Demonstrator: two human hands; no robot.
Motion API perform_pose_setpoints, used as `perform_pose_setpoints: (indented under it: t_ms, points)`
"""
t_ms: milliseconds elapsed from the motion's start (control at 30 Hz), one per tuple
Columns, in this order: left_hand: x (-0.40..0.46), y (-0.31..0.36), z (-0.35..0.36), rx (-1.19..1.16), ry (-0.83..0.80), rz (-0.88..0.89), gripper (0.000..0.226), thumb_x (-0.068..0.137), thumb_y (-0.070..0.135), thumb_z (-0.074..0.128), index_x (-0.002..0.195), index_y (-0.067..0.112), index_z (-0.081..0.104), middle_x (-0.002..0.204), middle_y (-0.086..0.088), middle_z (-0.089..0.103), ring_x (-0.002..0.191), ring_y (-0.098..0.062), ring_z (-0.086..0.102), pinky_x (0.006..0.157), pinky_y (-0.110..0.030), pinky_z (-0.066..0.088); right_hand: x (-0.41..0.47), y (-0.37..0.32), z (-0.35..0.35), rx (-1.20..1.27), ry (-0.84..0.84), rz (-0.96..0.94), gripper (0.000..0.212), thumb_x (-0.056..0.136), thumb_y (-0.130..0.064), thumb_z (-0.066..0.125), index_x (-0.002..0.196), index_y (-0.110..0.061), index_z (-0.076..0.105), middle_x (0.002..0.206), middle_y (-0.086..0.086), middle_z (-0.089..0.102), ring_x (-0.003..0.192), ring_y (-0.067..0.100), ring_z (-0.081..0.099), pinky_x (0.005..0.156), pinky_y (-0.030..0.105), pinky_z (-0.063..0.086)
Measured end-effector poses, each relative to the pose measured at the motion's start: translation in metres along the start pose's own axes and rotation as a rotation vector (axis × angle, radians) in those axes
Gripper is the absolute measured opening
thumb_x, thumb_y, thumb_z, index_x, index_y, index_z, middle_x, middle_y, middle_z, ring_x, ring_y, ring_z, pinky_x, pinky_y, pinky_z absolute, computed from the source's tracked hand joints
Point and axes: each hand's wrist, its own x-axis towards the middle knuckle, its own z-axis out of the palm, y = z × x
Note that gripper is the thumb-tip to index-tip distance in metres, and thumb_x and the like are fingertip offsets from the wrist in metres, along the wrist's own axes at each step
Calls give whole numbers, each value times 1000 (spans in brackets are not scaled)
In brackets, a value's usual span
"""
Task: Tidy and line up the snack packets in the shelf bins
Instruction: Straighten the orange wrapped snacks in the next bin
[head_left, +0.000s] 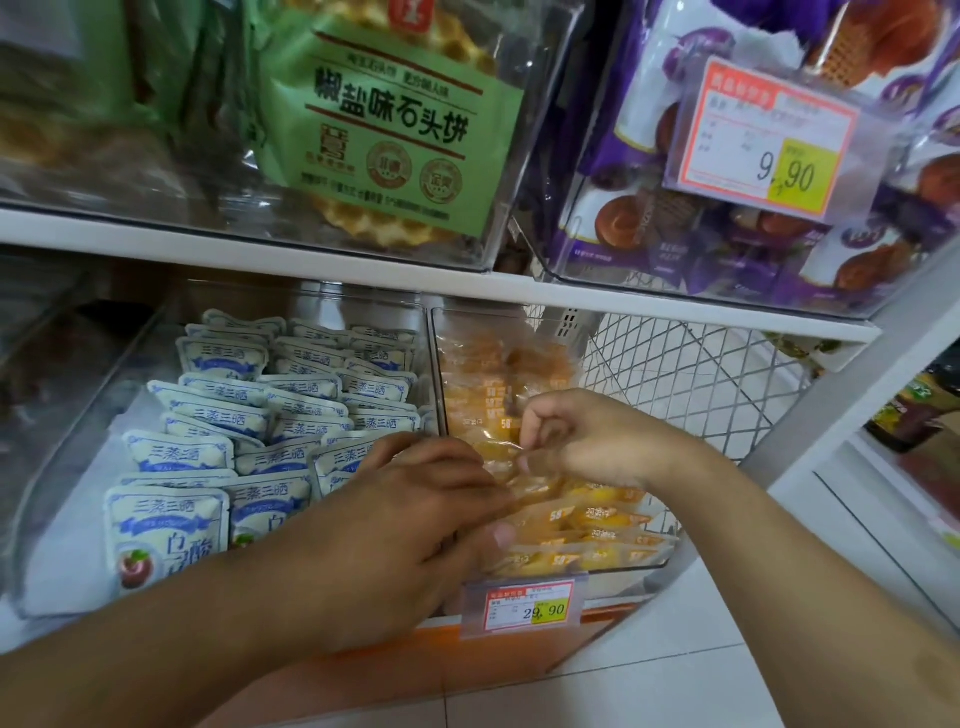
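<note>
Reaching into the lower shelf, I have both hands in the clear bin that holds the orange snack packets, on the right side of that shelf. My left hand lies across the bin's near left corner, fingers curled down over the packets and the thumb pressed at the front wall; whether it actually grips a packet I cannot tell. My right hand sits just beyond it, fingers bent and pinched narrowly on the crinkled clear edge of one orange packet near the middle of the bin. The two hands are almost touching. Just beside them on the left, a second clear bin holds blue-and-white packets standing in overlapping rows. A price tag reading 29.90 hangs at the front of the orange bin. On the shelf above, a green waffle-biscuit bag and purple packets sit in their own clear bins, with another price tag clipped on.
</note>
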Motion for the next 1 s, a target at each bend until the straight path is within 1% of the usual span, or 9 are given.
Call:
perform_pose_setpoints:
  t_ms: [100, 233, 400, 467, 533, 600, 633, 767, 1000]
  points:
    - [0, -1, -1, 25, -8, -6, 49, 103, 63, 25, 143, 46, 49, 142, 29, 44, 140, 8, 23, 116, -30, 15, -13, 2, -7, 44, -8, -81, 12, 86, -19, 84, 82, -23, 74, 84, 0, 75, 84, 22, 72, 86, 45, 58]
    - [-5, 1, -1, 35, -34, -68, 57, 99, 69, 16, 152, 50, 25, 158, 25, 17, 149, 4, -4, 120, -25, 9, -23, 2, -17, 116, -89, -114, 13, 89, -6, 80, 83, -18, 78, 88, 11, 78, 70, 5, 63, 67, 17, 48]
    - [1, 8, -3, 14, -56, -213, 86, 93, 77, 29, 152, 47, -26, 159, 29, -30, 138, 12, -37, 113, -20, -13, -17, -6, -21, 6, -143, -110, 22, 91, -6, 77, 84, -27, 80, 91, 5, 79, 79, 10, 68, 75, 29, 55]
    - [4, 4, -4, 14, -56, -189, 87, 92, 78, 33, 155, 47, -19, 162, 30, -16, 138, 15, -33, 111, -18, -14, -15, -7, -22, -14, -140, -79, 22, 93, -10, 73, 86, -29, 81, 87, -2, 78, 77, 15, 67, 74, 41, 58]
    - [5, -2, -3, 26, -43, -139, 75, 93, 77, 34, 156, 49, 5, 162, 31, 10, 146, 9, -23, 117, -22, -6, -9, -3, -20, -7, -47, -33, 18, 95, -19, 70, 87, -30, 81, 89, -6, 79, 87, 17, 73, 87, 50, 62]
    - [5, -3, -1, 24, -21, -115, 62, 94, 74, 38, 150, 50, 26, 153, 32, 30, 149, 5, -14, 123, -29, 1, 0, 3, -16, -4, 117, 23, 4, 94, -27, 75, 94, -28, 78, 100, -8, 78, 97, 17, 74, 95, 41, 59]
    - [5, -2, 0, 24, -13, -107, 59, 94, 73, 40, 147, 49, 31, 149, 32, 35, 149, 5, -10, 124, -33, 5, 7, 5, -15, -38, 177, 40, 11, 92, -30, 79, 102, -29, 75, 108, -9, 75, 99, 16, 73, 95, 35, 57]
    - [4, -3, 2, 4, -1, -91, 56, 93, 72, 41, 146, 55, 30, 143, 34, 44, 148, 8, 0, 123, -33, 9, 32, 7, -3, 3, 110, 39, 63, 79, -28, 92, 134, -26, 61, 124, -13, 65, 107, 10, 66, 99, 31, 56]
    - [2, -8, 1, -22, 12, -78, 52, 94, 72, 40, 143, 56, 35, 138, 37, 47, 149, 6, 3, 122, -35, 14, 46, 0, -8, 34, 100, -53, 46, 74, -20, 95, 109, -26, 65, 86, -12, 72, 76, 17, 74, 72, 30, 59]
